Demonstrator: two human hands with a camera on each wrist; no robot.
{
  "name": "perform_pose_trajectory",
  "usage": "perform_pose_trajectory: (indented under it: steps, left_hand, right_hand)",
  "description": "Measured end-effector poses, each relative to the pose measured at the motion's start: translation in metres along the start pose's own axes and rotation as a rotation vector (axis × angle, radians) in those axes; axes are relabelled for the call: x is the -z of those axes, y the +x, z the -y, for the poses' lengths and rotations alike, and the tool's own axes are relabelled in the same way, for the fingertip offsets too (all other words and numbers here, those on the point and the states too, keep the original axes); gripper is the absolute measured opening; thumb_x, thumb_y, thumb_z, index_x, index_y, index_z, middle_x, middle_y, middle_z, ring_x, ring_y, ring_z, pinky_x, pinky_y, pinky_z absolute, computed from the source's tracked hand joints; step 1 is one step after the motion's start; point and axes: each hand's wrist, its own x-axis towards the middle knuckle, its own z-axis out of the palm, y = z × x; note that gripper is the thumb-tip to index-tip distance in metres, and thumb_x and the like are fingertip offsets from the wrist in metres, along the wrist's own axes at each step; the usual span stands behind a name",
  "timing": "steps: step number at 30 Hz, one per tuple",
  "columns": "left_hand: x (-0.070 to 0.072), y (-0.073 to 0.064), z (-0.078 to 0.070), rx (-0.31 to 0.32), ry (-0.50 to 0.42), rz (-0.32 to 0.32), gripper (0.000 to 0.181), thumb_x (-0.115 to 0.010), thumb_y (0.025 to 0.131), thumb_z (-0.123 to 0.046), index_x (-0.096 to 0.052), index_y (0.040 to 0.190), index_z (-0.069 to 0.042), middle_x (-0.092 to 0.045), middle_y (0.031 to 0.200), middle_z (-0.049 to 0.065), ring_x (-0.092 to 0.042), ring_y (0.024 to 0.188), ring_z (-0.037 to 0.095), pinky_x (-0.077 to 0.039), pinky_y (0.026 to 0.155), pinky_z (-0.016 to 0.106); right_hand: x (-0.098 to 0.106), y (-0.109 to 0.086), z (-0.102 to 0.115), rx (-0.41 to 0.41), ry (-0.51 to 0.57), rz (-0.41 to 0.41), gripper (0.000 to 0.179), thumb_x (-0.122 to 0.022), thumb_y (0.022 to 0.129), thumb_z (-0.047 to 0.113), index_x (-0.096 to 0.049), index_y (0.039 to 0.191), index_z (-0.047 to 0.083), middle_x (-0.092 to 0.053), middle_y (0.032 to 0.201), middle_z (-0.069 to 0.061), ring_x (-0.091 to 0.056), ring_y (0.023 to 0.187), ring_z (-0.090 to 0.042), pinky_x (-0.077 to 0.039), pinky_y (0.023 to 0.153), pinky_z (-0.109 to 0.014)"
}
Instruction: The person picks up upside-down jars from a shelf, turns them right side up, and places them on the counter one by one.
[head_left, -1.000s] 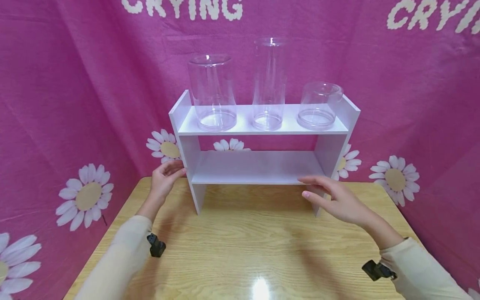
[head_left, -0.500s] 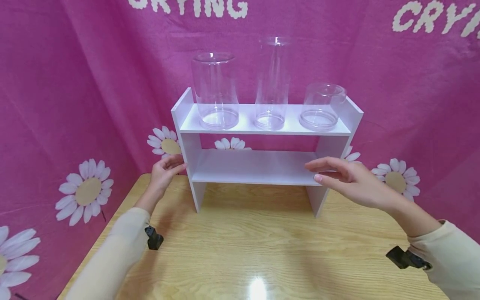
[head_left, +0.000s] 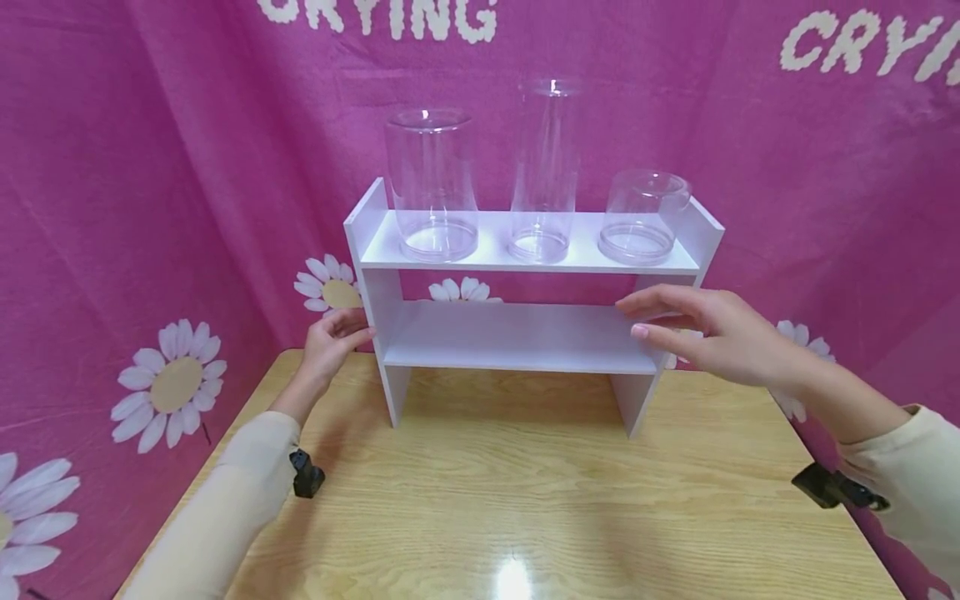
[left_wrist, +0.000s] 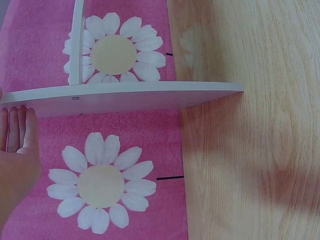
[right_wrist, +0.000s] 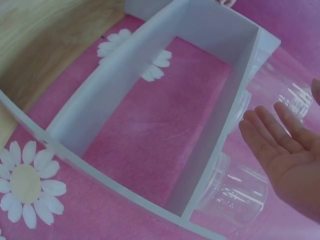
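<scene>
A white two-tier shelf (head_left: 517, 337) stands at the back of the table. On its upper board, from left to right, are a wide clear jar (head_left: 433, 183), a tall narrow clear jar (head_left: 543, 175) and a short clear jar (head_left: 643, 218). At the shelf's left side panel, my left hand (head_left: 327, 348) has its fingertips against the outer face. The left wrist view shows these fingers (left_wrist: 31, 131) straight along the panel. My right hand (head_left: 723, 337) hovers before the right side panel, fingers extended and holding nothing. In the right wrist view its fingers (right_wrist: 265, 142) appear near the jars.
The wooden table (head_left: 465, 492) spreads out in front of the shelf. Pink cloth (head_left: 172, 125) with white daisies and lettering hangs behind and at the sides. A small black camera (head_left: 306, 473) sits on the left wrist and another camera (head_left: 836, 487) on the right.
My right hand has risen and moved right, from the lower board's front edge to before the right panel. My left hand stays at the left panel. The jars have not moved on the shelf.
</scene>
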Motion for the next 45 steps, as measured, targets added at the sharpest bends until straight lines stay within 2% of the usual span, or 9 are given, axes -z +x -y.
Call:
perform_pose_trajectory:
  steps: [9, 17, 25, 30, 34, 38, 41, 43, 45]
  left_hand:
    - [-0.003, 0.004, 0.0, -0.01, 0.004, -0.002, 0.041, -0.067, 0.087, -0.007, -0.054, 0.122, 0.01, -0.059, 0.081, -0.03, -0.058, 0.084, -0.013, -0.049, 0.077, 0.005]
    - [-0.005, 0.003, 0.0, 0.001, 0.002, 0.004, 0.042, -0.067, 0.087, -0.007, -0.054, 0.123, 0.01, -0.059, 0.084, -0.027, -0.058, 0.084, -0.013, -0.049, 0.078, 0.005]
    - [-0.004, 0.004, -0.001, 0.002, -0.007, 0.004, 0.038, -0.067, 0.087, -0.006, -0.056, 0.12, 0.008, -0.059, 0.082, -0.029, -0.058, 0.084, -0.013, -0.049, 0.077, 0.005]
    - [-0.004, 0.005, -0.001, 0.008, -0.026, 0.0, 0.033, -0.067, 0.087, -0.006, -0.059, 0.116, 0.005, -0.06, 0.081, -0.029, -0.059, 0.084, -0.012, -0.049, 0.077, 0.006]
    - [-0.004, 0.003, -0.002, 0.025, -0.023, -0.004, 0.038, -0.067, 0.087, -0.008, -0.056, 0.121, 0.007, -0.06, 0.082, -0.029, -0.058, 0.084, -0.012, -0.048, 0.077, 0.006]
    - [-0.004, 0.0, -0.001, 0.029, -0.017, -0.022, 0.043, -0.067, 0.088, -0.008, -0.054, 0.124, 0.011, -0.058, 0.082, -0.029, -0.058, 0.083, -0.012, -0.048, 0.077, 0.005]
    - [-0.002, -0.001, 0.0, 0.028, -0.013, -0.026, 0.042, -0.067, 0.087, -0.008, -0.054, 0.123, 0.011, -0.058, 0.083, -0.029, -0.057, 0.083, -0.012, -0.048, 0.077, 0.005]
    - [-0.002, -0.001, -0.001, 0.032, -0.007, -0.022, 0.042, -0.067, 0.088, -0.008, -0.054, 0.123, 0.01, -0.058, 0.084, -0.028, -0.057, 0.084, -0.011, -0.048, 0.077, 0.006]
    - [-0.001, -0.001, -0.001, 0.04, 0.003, -0.015, 0.043, -0.067, 0.088, -0.01, -0.054, 0.124, 0.009, -0.057, 0.085, -0.028, -0.057, 0.085, -0.011, -0.048, 0.077, 0.006]
  right_hand:
    - [0.021, 0.017, -0.004, -0.105, 0.008, -0.018, 0.033, -0.064, 0.093, 0.024, -0.061, 0.125, 0.019, -0.068, 0.121, -0.005, -0.058, 0.099, 0.016, -0.048, 0.079, -0.006]
    - [0.046, 0.028, -0.003, -0.177, 0.011, -0.054, 0.038, -0.063, 0.093, 0.028, -0.058, 0.129, 0.019, -0.063, 0.128, -0.007, -0.058, 0.098, 0.016, -0.047, 0.078, -0.005]
    - [0.07, 0.043, -0.01, -0.222, 0.051, -0.117, 0.046, -0.064, 0.092, 0.035, -0.055, 0.134, 0.019, -0.064, 0.119, 0.019, -0.055, 0.1, 0.015, -0.044, 0.078, -0.003]
    - [0.085, 0.052, -0.017, -0.244, 0.076, -0.15, 0.051, -0.066, 0.09, 0.037, -0.054, 0.135, 0.018, -0.064, 0.116, 0.022, -0.055, 0.099, 0.015, -0.044, 0.076, -0.002]
    - [0.093, 0.059, -0.024, -0.273, 0.077, -0.179, 0.051, -0.068, 0.088, 0.037, -0.055, 0.134, 0.017, -0.063, 0.103, 0.028, -0.056, 0.095, 0.013, -0.044, 0.073, -0.003]
    - [0.098, 0.066, -0.029, -0.315, 0.057, -0.209, 0.055, -0.069, 0.086, 0.04, -0.054, 0.134, 0.017, -0.06, 0.1, 0.03, -0.054, 0.092, 0.013, -0.042, 0.073, -0.004]
    - [0.101, 0.071, -0.034, -0.359, 0.047, -0.199, 0.062, -0.069, 0.085, 0.044, -0.05, 0.139, 0.018, -0.062, 0.112, 0.021, -0.052, 0.094, 0.013, -0.045, 0.092, -0.016]
    - [0.101, 0.074, -0.038, -0.385, 0.043, -0.183, 0.067, -0.069, 0.085, 0.046, -0.046, 0.142, 0.018, -0.061, 0.126, 0.01, -0.051, 0.098, 0.01, -0.044, 0.105, -0.032]
    - [0.1, 0.077, -0.04, -0.405, 0.04, -0.161, 0.072, -0.068, 0.085, 0.047, -0.042, 0.145, 0.018, -0.054, 0.14, -0.001, -0.053, 0.112, 0.0, -0.037, 0.111, -0.05]
